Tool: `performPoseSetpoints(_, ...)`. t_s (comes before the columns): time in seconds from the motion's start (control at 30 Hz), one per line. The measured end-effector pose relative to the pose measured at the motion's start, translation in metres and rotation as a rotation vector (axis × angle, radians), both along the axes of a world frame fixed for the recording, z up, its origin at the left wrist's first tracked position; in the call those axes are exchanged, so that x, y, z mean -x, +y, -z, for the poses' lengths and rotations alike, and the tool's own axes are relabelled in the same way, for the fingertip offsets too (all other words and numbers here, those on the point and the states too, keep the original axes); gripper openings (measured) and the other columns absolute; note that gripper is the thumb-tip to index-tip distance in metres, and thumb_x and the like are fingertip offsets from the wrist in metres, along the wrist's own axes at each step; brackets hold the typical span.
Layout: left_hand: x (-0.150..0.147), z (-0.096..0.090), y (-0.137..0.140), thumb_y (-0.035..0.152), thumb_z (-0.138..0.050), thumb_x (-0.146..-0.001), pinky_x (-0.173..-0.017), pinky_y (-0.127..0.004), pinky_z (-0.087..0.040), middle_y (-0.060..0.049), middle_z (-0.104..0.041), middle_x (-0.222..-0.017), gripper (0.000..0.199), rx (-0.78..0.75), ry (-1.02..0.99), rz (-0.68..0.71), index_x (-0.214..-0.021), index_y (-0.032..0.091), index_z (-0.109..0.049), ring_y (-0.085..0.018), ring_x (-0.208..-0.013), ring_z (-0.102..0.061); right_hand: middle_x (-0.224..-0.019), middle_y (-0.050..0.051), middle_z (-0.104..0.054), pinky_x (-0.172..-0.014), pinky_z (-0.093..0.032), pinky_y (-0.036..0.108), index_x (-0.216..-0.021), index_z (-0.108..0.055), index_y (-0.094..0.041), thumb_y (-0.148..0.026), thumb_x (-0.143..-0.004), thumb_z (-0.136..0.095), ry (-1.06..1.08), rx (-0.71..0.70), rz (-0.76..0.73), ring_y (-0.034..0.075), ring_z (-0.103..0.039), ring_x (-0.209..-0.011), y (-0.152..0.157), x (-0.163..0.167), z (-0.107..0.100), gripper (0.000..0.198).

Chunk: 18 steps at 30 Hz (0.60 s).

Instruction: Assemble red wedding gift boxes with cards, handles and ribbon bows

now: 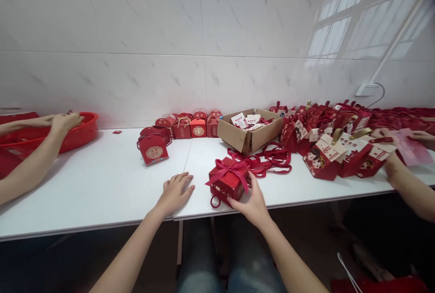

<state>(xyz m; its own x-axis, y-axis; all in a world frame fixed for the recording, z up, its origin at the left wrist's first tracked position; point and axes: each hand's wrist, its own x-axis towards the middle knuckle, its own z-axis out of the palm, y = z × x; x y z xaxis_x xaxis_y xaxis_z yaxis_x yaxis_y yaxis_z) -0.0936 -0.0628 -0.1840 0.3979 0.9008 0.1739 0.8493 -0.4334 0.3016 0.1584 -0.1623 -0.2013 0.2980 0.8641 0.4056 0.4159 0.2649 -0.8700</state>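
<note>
At the near edge of the white table, the right hand is closed on a bow-tied red box, thumb at its near lower corner and fingers along its right side; the fingertips are partly hidden behind it. The box lies just left of that palm, with a dark red cord loop at its foot; its interior is concealed. The left hand rests on the tabletop, fingers spread and holding nothing, apart from the box. Behind the box lies tangled red ribbon. Farther back, an open cardboard carton contains white cards and red pieces too jumbled to distinguish. At far left, a red basin is cut off by the frame, its contents largely hidden by a co-worker's arms. To the right, red gift bags overlap; against the wall stand small red boxes, partly overlapping.
</note>
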Motion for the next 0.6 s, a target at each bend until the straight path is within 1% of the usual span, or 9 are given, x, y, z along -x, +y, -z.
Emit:
performPoseSetpoints(0.1, 0.001, 0.002, 0.002, 0.045, -0.035, -0.088, -0.1, -0.049, -0.026, -0.009, -0.045, -0.139, 0.043, -0.001, 0.007, -0.009, -0.123, 0.024, -0.052, -0.028, -0.127, -0.037, -0.128, 0.016, -0.049, -0.099, -0.041, 0.043, -0.132, -0.033, -0.017, -0.048, -0.059, -0.073, 0.069, 0.015, 0.242, 0.03, -0.05, -0.117, -0.023, -0.043, 0.003, 0.089)
performPoseSetpoints(0.2, 0.001, 0.004, 0.004, 0.045, -0.035, -0.088, -0.1, -0.05, -0.026, -0.008, -0.045, -0.139, 0.043, -0.011, 0.007, -0.008, -0.122, 0.025, -0.052, -0.029, -0.127, -0.037, -0.119, 0.017, -0.054, -0.094, -0.043, 0.047, -0.128, -0.039, -0.015, -0.053, -0.053, -0.075, 0.09, 0.044, 0.554, 0.032, -0.055, -0.106, -0.042, -0.103, 0.008, 0.091)
performPoseSetpoints(0.27, 0.002, 0.005, 0.006, 0.045, -0.036, -0.088, -0.1, -0.05, -0.027, -0.009, -0.046, -0.139, 0.043, -0.02, -0.003, -0.001, -0.123, 0.026, -0.052, -0.029, -0.127, -0.038, -0.114, 0.016, -0.057, -0.087, -0.045, 0.05, -0.126, -0.042, -0.016, -0.054, -0.047, -0.077, 0.115, 0.094, 0.72, 0.033, -0.057, -0.098, -0.049, -0.146, 0.014, 0.095)
performPoseSetpoints(0.3, 0.003, 0.005, 0.007, 0.045, -0.036, -0.088, -0.1, -0.051, -0.028, -0.009, -0.046, -0.138, 0.043, -0.023, -0.006, 0.0, -0.123, 0.026, -0.053, -0.029, -0.126, -0.038, -0.111, 0.016, -0.057, -0.085, -0.046, 0.051, -0.125, -0.044, -0.016, -0.055, -0.047, -0.077, 0.109, 0.086, 0.757, 0.033, -0.058, -0.095, -0.051, -0.165, 0.018, 0.094)
performPoseSetpoints(0.33, 0.003, 0.005, 0.007, 0.045, -0.036, -0.088, -0.099, -0.051, -0.028, -0.009, -0.047, -0.138, 0.043, -0.024, -0.005, -0.002, -0.123, 0.026, -0.053, -0.029, -0.126, -0.039, -0.11, 0.015, -0.058, -0.085, -0.046, 0.051, -0.122, -0.046, -0.016, -0.056, -0.048, -0.076, 0.074, 0.068, 0.759, 0.033, -0.057, -0.096, -0.052, -0.182, 0.022, 0.09)
performPoseSetpoints(0.4, 0.003, 0.006, 0.008, 0.044, -0.035, -0.088, -0.1, -0.051, -0.028, -0.009, -0.047, -0.138, 0.044, -0.021, 0.007, -0.011, -0.124, 0.025, -0.053, -0.029, -0.126, -0.039, -0.118, 0.019, -0.053, -0.093, -0.039, 0.055, -0.121, -0.048, -0.013, -0.061, -0.047, -0.073, -0.066, 0.052, 0.833, 0.038, -0.05, -0.109, -0.05, -0.207, 0.03, 0.092)
performPoseSetpoints(0.5, 0.001, 0.005, 0.008, 0.043, -0.034, -0.089, -0.101, -0.051, -0.028, -0.008, -0.046, -0.139, 0.045, -0.019, 0.026, -0.025, -0.125, 0.024, -0.052, -0.028, -0.127, -0.038, -0.136, 0.026, -0.034, -0.105, -0.023, 0.055, -0.126, -0.044, -0.006, -0.071, -0.048, -0.065, -0.267, 0.022, 0.886, 0.042, -0.029, -0.128, -0.042, -0.227, 0.04, 0.103)
performPoseSetpoints(0.53, 0.0, 0.004, 0.008, 0.043, -0.034, -0.089, -0.101, -0.051, -0.028, -0.008, -0.046, -0.139, 0.044, -0.02, 0.03, -0.03, -0.125, 0.024, -0.052, -0.028, -0.127, -0.038, -0.139, 0.026, -0.029, -0.106, -0.021, 0.054, -0.126, -0.044, -0.005, -0.073, -0.05, -0.062, -0.31, 0.02, 0.874, 0.042, -0.025, -0.131, -0.039, -0.23, 0.042, 0.104)
performPoseSetpoints(0.6, 0.0, 0.003, 0.008, 0.043, -0.034, -0.088, -0.101, -0.052, -0.028, -0.008, -0.047, -0.138, 0.044, -0.023, 0.032, -0.038, -0.124, 0.025, -0.053, -0.028, -0.127, -0.039, -0.142, 0.026, -0.023, -0.107, -0.018, 0.053, -0.127, -0.044, -0.005, -0.076, -0.052, -0.057, -0.365, 0.048, 0.853, 0.041, -0.02, -0.133, -0.031, -0.235, 0.042, 0.103)
